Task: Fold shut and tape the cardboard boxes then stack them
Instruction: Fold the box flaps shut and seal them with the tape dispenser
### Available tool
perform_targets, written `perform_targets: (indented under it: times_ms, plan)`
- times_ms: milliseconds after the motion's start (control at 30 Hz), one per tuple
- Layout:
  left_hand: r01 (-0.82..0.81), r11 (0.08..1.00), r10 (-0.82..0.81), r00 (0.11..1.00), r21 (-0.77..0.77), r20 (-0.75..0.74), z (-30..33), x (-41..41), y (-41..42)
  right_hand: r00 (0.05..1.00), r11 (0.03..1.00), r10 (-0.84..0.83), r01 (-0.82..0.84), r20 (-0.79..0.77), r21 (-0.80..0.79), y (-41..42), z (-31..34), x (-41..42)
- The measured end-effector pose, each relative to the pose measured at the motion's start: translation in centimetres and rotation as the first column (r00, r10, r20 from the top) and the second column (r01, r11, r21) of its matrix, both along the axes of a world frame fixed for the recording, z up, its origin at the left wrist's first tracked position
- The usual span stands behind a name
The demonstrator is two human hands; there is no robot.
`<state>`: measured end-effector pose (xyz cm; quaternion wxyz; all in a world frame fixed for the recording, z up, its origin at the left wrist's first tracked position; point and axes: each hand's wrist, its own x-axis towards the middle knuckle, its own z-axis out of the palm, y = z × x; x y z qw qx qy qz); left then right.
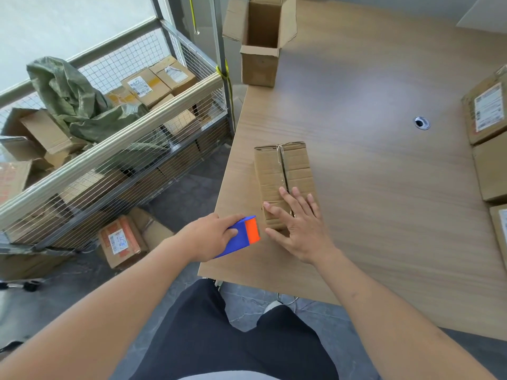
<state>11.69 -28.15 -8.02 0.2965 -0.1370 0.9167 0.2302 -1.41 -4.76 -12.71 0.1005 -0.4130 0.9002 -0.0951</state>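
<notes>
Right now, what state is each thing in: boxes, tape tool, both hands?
Brown cardboard box under the hand: flaps folded shut, centre seam showing.
Tall brown cardboard box at the table's far edge: upright, top flaps open.
Blue and orange tape dispenser: gripped, beside the near box.
Left hand: grips the dispenser.
Right hand: flat, fingers straight, pressing the flaps down.
</notes>
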Motion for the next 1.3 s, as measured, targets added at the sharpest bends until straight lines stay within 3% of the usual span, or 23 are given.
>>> perform_targets:
  times_ms: [167,267,467,633,767,933,1000,1067,1167,1300]
  plan:
    - [0.076,0.992,-0.070,0.995,-0.105,0.065,1.1,-2.6,2.6,0.992,0.992,-0.121,0.121,0.029,-0.023,-2.1,0.2,1.7]
    - [0.015,0.987,-0.002,0.997,-0.160,0.080,1.2,-2.9,1.5,0.990,0.991,-0.137,0.137,0.017,0.009,-2.6,0.4,2.1]
    - [-0.078,0.996,0.078,0.997,0.040,0.020,1.2,-1.7,-1.5,0.989,0.983,-0.149,0.147,0.011,0.113,-3.6,1.5,1.7]
    - [-0.082,0.984,0.102,0.987,0.161,-0.121,2.6,-1.2,-4.5,0.996,0.967,-0.087,0.091,-0.028,0.237,-2.1,3.2,-0.3]
    - [-0.044,0.959,0.103,0.974,0.280,-0.201,4.0,-1.0,-6.4,0.997,0.978,-0.035,0.047,-0.063,0.202,0.4,4.4,-2.3]
    - [-0.019,0.943,0.111,0.959,0.333,-0.260,4.6,-1.0,-8.1,0.933,0.932,-0.353,0.357,-0.069,0.064,-0.9,5.2,-2.4]
    - [0.001,0.938,0.110,0.947,0.347,-0.301,4.7,-0.9,-8.6,0.859,0.852,-0.511,0.509,-0.013,0.125,-3.7,5.3,-1.5]
    - [0.037,0.938,0.087,0.937,0.344,-0.339,4.7,-0.9,-9.2,0.782,0.764,-0.619,0.578,0.073,0.287,-6.7,5.0,-0.2]
    - [0.097,0.934,0.040,0.928,0.344,-0.370,4.8,-1.0,-10.0,0.776,0.744,-0.625,0.555,0.090,0.372,-9.3,3.7,1.4]
    - [0.142,0.925,0.009,0.919,0.353,-0.394,5.0,-1.2,-11.1,0.860,0.835,-0.502,0.454,0.092,0.311,-8.3,2.9,1.5]
